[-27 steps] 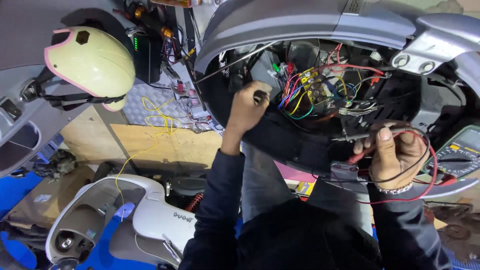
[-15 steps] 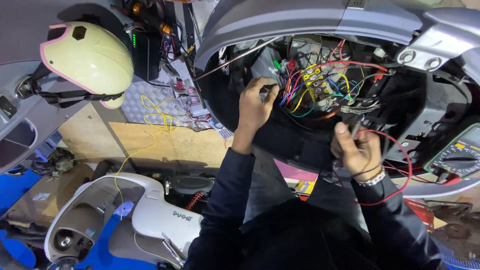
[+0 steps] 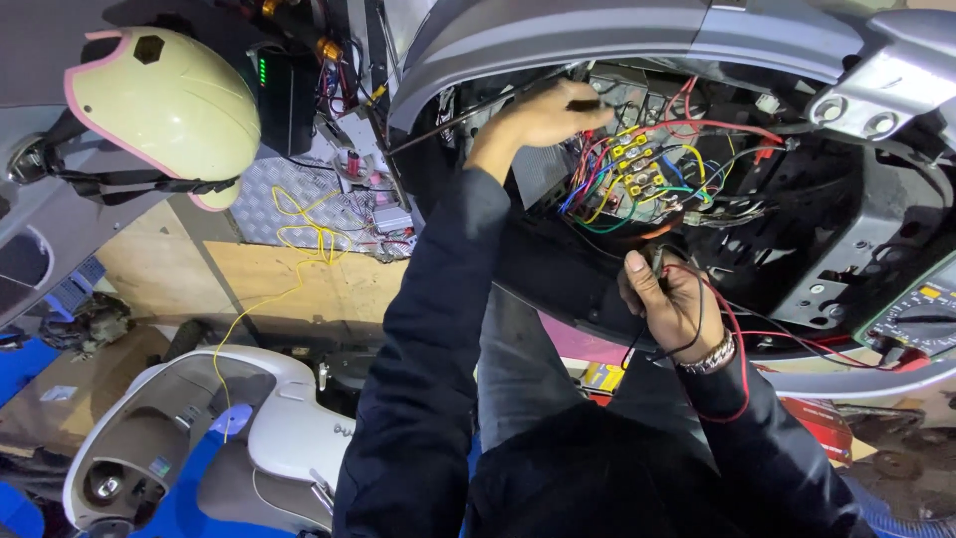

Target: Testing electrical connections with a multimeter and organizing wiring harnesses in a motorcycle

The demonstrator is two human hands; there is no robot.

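Note:
My left hand point(image 3: 543, 112) reaches up into the open grey scooter body point(image 3: 597, 40) and pinches a thin black probe point(image 3: 586, 103) against the bundle of coloured wires and yellow connectors point(image 3: 637, 174). Lower down, my right hand point(image 3: 669, 299), with a metal bracelet on the wrist, is closed on a second probe tip point(image 3: 657, 261). Red and black test leads point(image 3: 732, 334) loop around that hand and run right towards a multimeter point(image 3: 921, 314) at the frame's right edge.
A cream helmet with a pink rim point(image 3: 164, 100) hangs at the upper left. A yellow wire point(image 3: 289, 239) trails over a wooden board and metal tread plate. A white scooter panel point(image 3: 249, 428) lies at the lower left beside blue parts.
My right hand moved left with the leads, from beside the multimeter to below the wire bundle. My left hand pushed further up into the wiring.

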